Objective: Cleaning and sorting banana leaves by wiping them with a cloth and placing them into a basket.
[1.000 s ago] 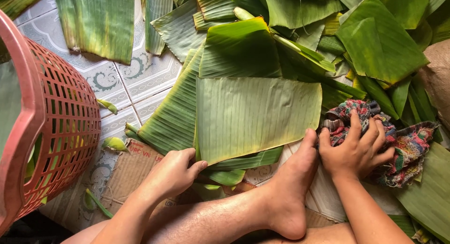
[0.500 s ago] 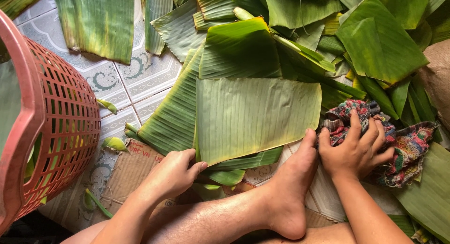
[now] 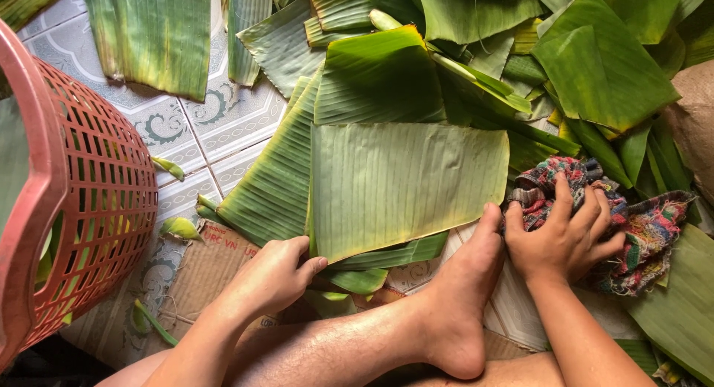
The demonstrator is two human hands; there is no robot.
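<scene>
A large rectangular banana leaf piece (image 3: pixel 405 182) lies flat on top of other leaves in front of me. My left hand (image 3: pixel 274 277) pinches its near left corner between thumb and fingers. My right hand (image 3: pixel 564 234) rests palm down on a crumpled multicoloured cloth (image 3: pixel 632 231) to the right of the leaf, fingers spread over it. My bare foot (image 3: pixel 462 298) sits between the two hands, toes touching the leaf's near edge.
A red plastic mesh basket (image 3: pixel 82 201) stands at the left with leaves inside. More banana leaves (image 3: pixel 595 67) are heaped at the back and right. Flattened cardboard (image 3: pixel 201 268) lies under my hand on the patterned tile floor (image 3: pixel 216 127). Small leaf scraps (image 3: pixel 178 227) lie near the basket.
</scene>
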